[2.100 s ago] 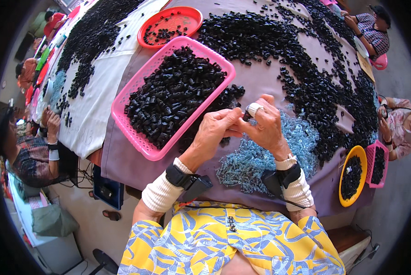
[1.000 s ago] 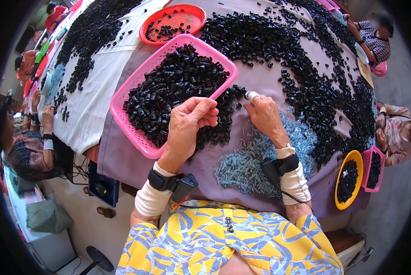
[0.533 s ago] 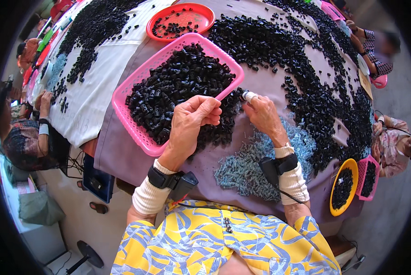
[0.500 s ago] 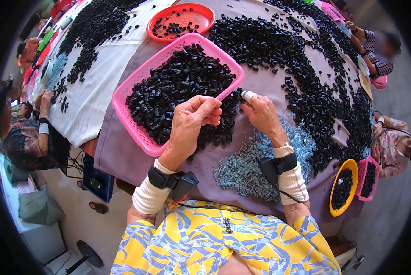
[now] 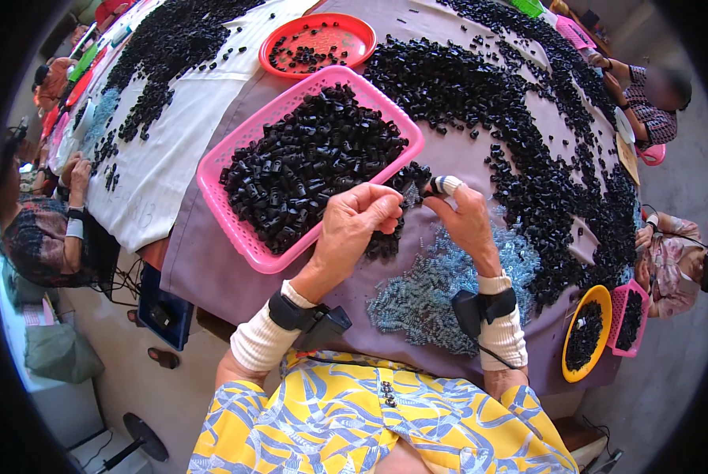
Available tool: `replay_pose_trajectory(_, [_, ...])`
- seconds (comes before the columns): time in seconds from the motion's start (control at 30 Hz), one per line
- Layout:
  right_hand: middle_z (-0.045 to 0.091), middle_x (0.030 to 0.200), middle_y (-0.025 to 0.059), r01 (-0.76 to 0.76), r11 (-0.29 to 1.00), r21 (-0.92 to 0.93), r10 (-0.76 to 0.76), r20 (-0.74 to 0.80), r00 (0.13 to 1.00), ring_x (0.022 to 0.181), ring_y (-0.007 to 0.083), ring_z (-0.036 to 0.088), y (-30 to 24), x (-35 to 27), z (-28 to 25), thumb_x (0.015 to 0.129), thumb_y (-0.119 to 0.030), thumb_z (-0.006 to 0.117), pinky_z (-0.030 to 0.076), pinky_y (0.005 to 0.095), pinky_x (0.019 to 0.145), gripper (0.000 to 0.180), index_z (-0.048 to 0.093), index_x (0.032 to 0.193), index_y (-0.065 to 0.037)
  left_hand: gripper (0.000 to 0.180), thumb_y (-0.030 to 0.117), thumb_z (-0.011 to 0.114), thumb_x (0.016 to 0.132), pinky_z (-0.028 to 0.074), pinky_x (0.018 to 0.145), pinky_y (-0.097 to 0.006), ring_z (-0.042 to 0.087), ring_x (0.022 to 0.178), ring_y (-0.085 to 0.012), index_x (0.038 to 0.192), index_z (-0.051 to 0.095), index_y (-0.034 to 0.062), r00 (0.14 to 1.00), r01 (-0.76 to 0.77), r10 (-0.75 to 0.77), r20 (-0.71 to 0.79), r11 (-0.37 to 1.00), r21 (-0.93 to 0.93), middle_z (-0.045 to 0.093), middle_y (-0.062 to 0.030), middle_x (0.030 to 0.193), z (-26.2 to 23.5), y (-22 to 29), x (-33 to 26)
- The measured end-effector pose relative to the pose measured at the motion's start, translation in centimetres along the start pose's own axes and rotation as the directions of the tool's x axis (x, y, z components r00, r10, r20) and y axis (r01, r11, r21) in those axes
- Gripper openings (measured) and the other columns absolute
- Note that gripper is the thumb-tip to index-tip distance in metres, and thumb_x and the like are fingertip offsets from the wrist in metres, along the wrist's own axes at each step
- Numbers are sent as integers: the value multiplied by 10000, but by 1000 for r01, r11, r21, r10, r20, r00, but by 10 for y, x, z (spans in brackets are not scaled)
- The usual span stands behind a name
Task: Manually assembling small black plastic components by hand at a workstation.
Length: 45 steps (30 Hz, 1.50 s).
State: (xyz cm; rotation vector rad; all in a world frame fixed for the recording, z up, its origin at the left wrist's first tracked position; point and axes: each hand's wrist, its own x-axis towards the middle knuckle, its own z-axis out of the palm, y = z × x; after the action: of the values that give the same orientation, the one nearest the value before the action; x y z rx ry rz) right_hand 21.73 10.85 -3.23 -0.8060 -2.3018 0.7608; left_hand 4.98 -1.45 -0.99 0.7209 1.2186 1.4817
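My left hand [image 5: 357, 221] is closed in a pinch over the near right side of a pink perforated basket [image 5: 253, 254]; its fingers hide whatever they hold. The basket is heaped with small black plastic parts [image 5: 310, 150]. Right of it, my right hand [image 5: 466, 220] curls thumb against forefinger, with a small black plastic part [image 5: 428, 189] at the tips. Striped white tape wraps that forefinger. Loose black parts lie just beyond the fingertips. Below the right hand spreads a heap of small pale-blue coil-like pieces [image 5: 417, 304].
A red plate [image 5: 354, 63] with some black parts stands beyond the basket. Black parts [image 5: 528, 166] cover much of the cloth at right. A yellow bowl [image 5: 604, 296] and a smaller pink basket [image 5: 642, 304] sit at the right edge. Other people work around the table.
My left hand has moved right and slightly down, nearer the right hand. My right hand has drawn back a little from the loose black parts, and its fingers have come together.
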Motion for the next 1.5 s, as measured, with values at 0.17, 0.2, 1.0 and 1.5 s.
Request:
replay_pose_trajectory(0.17, [663, 802, 107, -75, 960, 270, 71, 27, 997, 714, 197, 636, -30, -6, -11, 769, -71, 696, 495, 301, 635, 187, 619, 925, -3, 239, 109, 626, 869, 495, 668, -210, 593, 746, -76, 1076, 600, -8, 998, -41, 40, 47, 999, 7, 637, -29, 846, 12, -6, 3])
replay_pose_trajectory(0.2, [664, 798, 98, -62, 957, 284, 52, 42, 998, 702, 177, 636, -31, -7, -12, 771, -69, 698, 495, 285, 628, 184, 618, 924, -4, 239, 109, 626, 869, 495, 668, -210, 593, 746, -76, 1076, 600, -8, 998, -42, 41, 51, 999, 9, 637, -29, 846, 13, -5, 3])
replay_pose_trajectory(1.0, [584, 800, 122, 194, 849, -492, -77, 248, 966, 848, 293, 543, 11, -20, 2, 711, -118, 656, 390, 402, 787, 111, 611, 770, -36, 187, 90, 563, 895, 546, 679, -297, 635, 714, -136, 1057, 583, -2, 992, 121, -109, 62, 964, -239, 630, -65, 829, 3, -6, 7])
replay_pose_trajectory(1.5, [665, 781, 65, -124, 938, 323, 121, 28, 992, 682, 125, 625, -45, -7, -21, 747, -66, 711, 504, 254, 606, 162, 629, 875, -12, 201, 132, 544, 923, 547, 716, -307, 643, 744, -148, 1068, 571, -5, 972, 201, -137, 193, 906, -371, 648, -89, 889, 10, -17, 8])
